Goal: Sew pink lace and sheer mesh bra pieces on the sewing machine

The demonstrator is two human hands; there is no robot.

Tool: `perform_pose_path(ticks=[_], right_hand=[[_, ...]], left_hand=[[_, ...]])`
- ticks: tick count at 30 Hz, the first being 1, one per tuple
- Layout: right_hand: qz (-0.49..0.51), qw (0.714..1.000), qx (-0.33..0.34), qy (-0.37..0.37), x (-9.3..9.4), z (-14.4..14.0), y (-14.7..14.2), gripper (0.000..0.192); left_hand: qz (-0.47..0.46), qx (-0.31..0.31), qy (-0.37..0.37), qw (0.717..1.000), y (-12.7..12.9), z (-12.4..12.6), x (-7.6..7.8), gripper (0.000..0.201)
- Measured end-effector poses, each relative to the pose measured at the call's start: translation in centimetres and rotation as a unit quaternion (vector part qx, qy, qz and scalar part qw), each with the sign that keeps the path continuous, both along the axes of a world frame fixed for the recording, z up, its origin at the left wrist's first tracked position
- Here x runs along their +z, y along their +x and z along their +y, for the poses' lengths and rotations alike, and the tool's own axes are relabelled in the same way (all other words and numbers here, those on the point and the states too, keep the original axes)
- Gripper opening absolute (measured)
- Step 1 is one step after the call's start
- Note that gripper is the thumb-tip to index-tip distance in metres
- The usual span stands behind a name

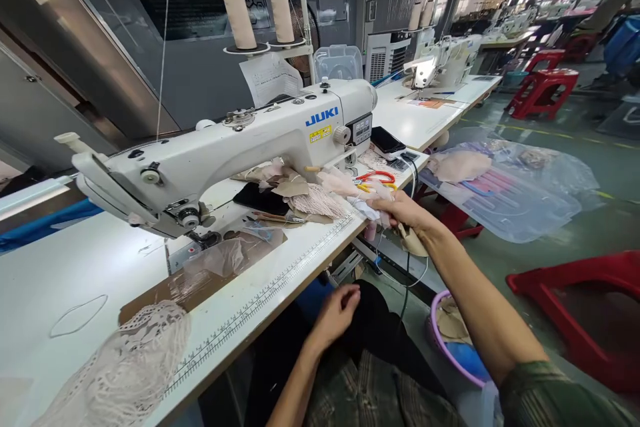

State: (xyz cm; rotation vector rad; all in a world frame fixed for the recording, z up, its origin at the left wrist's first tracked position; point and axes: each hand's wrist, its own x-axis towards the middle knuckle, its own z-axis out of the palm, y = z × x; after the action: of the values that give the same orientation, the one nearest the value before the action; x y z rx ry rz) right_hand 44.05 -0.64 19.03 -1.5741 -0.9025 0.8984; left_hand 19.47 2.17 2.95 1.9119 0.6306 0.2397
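The sewing machine (240,147) is white with blue letters and a yellow sticker. At two o'clock from it, the scissors (376,177) have red handles. At nine o'clock from the purple-rimmed basket (453,340), the trousers (360,387) are checked brown.

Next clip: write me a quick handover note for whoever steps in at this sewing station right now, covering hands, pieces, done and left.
Right hand: reaching to the table's right end, fingers on the pile of pale fabric pieces, beside the red-handled scissors.
Left hand: loosely closed at the lap, below the table edge; holds nothing visible.
Sewing machine: clear plastic and brown paper lie at the needle; no fabric visibly under it.
White lace: lies at the near left.
Done: nothing visibly stitched.
Left: a piece still to reach the needle.
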Motion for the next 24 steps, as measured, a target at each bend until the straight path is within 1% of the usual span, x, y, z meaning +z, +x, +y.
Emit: perform_pose_path(ticks=[1, 2, 4, 5, 7, 9, 10, 11, 12, 13, 14, 15, 16, 17, 18, 19, 21, 22, 24], right_hand=[[0.018, 1.000, 0.017, -0.001, -0.2, -0.6, -0.2, 0.036], [0.033, 0.999, 0.029, -0.003, -0.4, -1.2, -0.5, 0.037], [0.054, 0.998, 0.043, -0.003, -0.8, -2.3, -1.4, 0.038], [0.062, 0.997, 0.046, 0.001, -0.9, -2.9, -1.9, 0.038], [0.064, 0.996, 0.059, 0.002, -1.4, -4.6, -2.7, 0.038], [0.051, 0.997, 0.059, 0.000, -2.2, -7.1, -2.9, 0.039], [0.045, 0.998, 0.036, 0.004, -3.0, -8.7, -2.8, 0.040], [0.039, 0.999, -0.005, 0.008, -4.1, -10.6, -2.4, 0.040], [0.034, 0.997, -0.063, 0.011, -5.5, -12.9, -2.0, 0.042], [0.030, 0.990, -0.138, 0.010, -7.4, -15.4, -1.5, 0.044], [0.019, 0.977, -0.211, -0.015, -9.6, -18.2, -1.1, 0.046], [0.001, 0.958, -0.278, -0.068, -12.0, -21.1, -1.0, 0.047], [-0.029, 0.929, -0.337, -0.149, -14.5, -24.2, -1.1, 0.046], [-0.070, 0.892, -0.369, -0.252, -17.0, -27.1, -1.7, 0.043], [-0.107, 0.849, -0.378, -0.354, -19.4, -29.9, -2.6, 0.040], [-0.103, 0.823, -0.388, -0.403, -21.5, -32.4, -3.9, 0.035], [-0.077, 0.785, -0.399, -0.467, -24.7, -36.4, -7.2, 0.031], [-0.060, 0.770, -0.405, -0.490, -25.8, -37.9, -8.9, 0.030], [-0.029, 0.740, -0.416, -0.529, -27.4, -40.0, -12.2, 0.031]], left_hand=[[-0.052, 0.039, -0.049, 0.997, 0.5, 0.2, 1.5, 0.039], [-0.111, 0.068, -0.101, 0.986, 1.3, 0.3, 3.1, 0.042], [-0.221, 0.112, -0.184, 0.951, 3.2, 0.2, 6.1, 0.053], [-0.261, 0.127, -0.210, 0.934, 4.3, 0.1, 7.4, 0.057], [-0.311, 0.156, -0.233, 0.908, 6.5, -0.3, 9.2, 0.053], [-0.318, 0.161, -0.252, 0.900, 8.2, -0.8, 9.9, 0.044], [-0.314, 0.156, -0.269, 0.897, 8.8, -1.1, 9.8, 0.041], [-0.307, 0.148, -0.290, 0.894, 9.3, -1.3, 9.6, 0.039], [-0.299, 0.139, -0.314, 0.891, 9.6, -1.6, 9.2, 0.038], [-0.289, 0.131, -0.337, 0.887, 9.8, -1.8, 8.7, 0.037], [-0.279, 0.125, -0.356, 0.883, 9.9, -2.0, 8.2, 0.036], [-0.267, 0.123, -0.371, 0.881, 10.0, -2.2, 7.7, 0.035], [-0.255, 0.122, -0.383, 0.880, 10.1, -2.4, 7.2, 0.035], [-0.242, 0.123, -0.391, 0.879, 10.3, -2.6, 6.7, 0.035], [-0.231, 0.127, -0.395, 0.880, 10.4, -2.7, 6.2, 0.035], [-0.222, 0.131, -0.397, 0.881, 10.6, -2.9, 5.8, 0.036], [-0.207, 0.141, -0.395, 0.884, 11.1, -3.2, 4.8, 0.037], [-0.200, 0.145, -0.393, 0.886, 11.3, -3.3, 4.3, 0.036], [-0.186, 0.150, -0.387, 0.891, 11.7, -3.6, 3.3, 0.036]])
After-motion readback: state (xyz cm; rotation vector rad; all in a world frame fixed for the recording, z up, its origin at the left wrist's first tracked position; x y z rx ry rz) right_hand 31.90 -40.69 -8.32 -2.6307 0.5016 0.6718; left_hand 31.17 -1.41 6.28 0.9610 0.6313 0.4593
